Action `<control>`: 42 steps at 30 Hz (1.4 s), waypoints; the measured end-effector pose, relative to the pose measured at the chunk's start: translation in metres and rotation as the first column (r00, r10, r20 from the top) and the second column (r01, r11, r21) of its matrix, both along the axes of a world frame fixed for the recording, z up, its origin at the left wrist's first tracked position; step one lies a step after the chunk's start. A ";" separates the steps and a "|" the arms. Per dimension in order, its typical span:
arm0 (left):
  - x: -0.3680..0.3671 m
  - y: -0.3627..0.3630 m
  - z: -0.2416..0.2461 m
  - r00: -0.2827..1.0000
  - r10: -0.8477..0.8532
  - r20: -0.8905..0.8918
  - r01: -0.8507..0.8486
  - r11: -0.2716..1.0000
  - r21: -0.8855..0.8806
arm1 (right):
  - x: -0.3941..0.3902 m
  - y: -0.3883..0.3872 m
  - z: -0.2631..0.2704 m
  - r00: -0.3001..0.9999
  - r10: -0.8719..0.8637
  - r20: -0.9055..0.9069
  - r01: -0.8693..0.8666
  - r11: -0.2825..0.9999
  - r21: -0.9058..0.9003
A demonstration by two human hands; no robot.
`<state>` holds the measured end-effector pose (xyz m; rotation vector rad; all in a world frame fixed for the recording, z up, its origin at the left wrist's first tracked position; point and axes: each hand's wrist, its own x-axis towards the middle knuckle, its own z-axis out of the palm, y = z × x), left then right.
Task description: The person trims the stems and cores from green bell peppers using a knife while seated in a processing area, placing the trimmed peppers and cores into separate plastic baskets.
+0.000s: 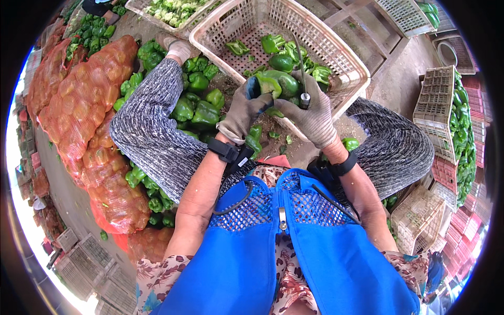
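My gloved left hand [245, 112] grips a green bell pepper [289, 84] over the near rim of a plastic crate. A pale cut edge shows on the pepper's left side. In my gloved right hand [309, 116] is a knife [301, 65], its thin blade pointing away from me and its metal end showing by the fingers. The right thumb and fingers also come up against the pepper, partly hiding it. Below, the dirty white crate [338, 43] holds cut pepper pieces [273, 43] and a rounded green pepper [281, 63] on its perforated floor.
Whole green peppers [197, 112] are heaped on the floor between my legs and at my left. Full orange mesh sacks [88, 86] lie beyond my left leg. Another crate [157, 19] holds pale green scraps. Stacked crates [435, 106] with peppers stand at the right.
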<state>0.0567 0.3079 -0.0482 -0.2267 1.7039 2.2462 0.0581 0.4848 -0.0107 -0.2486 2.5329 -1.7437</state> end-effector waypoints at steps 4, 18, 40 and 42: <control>0.004 0.003 0.003 0.999 -0.023 -0.031 0.021 0.998 -0.056 | -0.002 -0.001 -0.001 0.980 0.011 0.199 0.046 0.958 -0.282; 0.012 -0.003 0.018 0.999 -0.028 0.021 0.019 0.935 0.354 | -0.003 0.020 -0.045 0.495 0.480 0.725 0.492 0.533 -0.689; -0.195 -0.140 0.023 0.870 0.431 -0.239 -0.464 0.880 -0.105 | -0.034 0.020 -0.031 0.670 0.077 0.739 0.532 0.644 -0.549; -0.196 -0.140 0.015 0.688 0.558 -0.463 -0.636 0.772 -0.014 | -0.039 0.036 -0.050 0.612 0.245 0.752 0.606 0.466 -0.645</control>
